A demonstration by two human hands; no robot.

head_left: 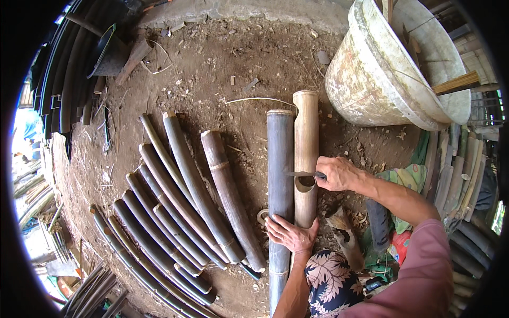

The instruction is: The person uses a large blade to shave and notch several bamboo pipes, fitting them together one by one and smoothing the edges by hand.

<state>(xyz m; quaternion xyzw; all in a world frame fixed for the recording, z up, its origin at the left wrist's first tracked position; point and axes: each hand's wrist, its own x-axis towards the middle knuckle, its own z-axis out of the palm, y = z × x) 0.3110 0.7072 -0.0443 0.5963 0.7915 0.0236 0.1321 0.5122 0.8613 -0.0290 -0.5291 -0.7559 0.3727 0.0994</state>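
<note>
Two bamboo pieces lie side by side on the dirt in front of me: a long grey-dark bamboo pole (280,153) on the left and a shorter pale bamboo piece (306,135) against its right side. The pale piece has a cut-out opening in its wall near the middle and another notch near its far end. My right hand (338,174) grips a knife (300,174), whose blade lies across the opening and reaches over the dark pole. My left hand (291,235) clasps both pieces nearer to me, fingers over the dark pole and thumb on the pale piece.
Several cut bamboo lengths (193,159) are spread on the ground to the left. A large stained white bucket (360,69) leans at the far right, with wood strips inside. A broken bamboo piece (347,241) lies beside my knee. More poles (69,79) are stacked far left.
</note>
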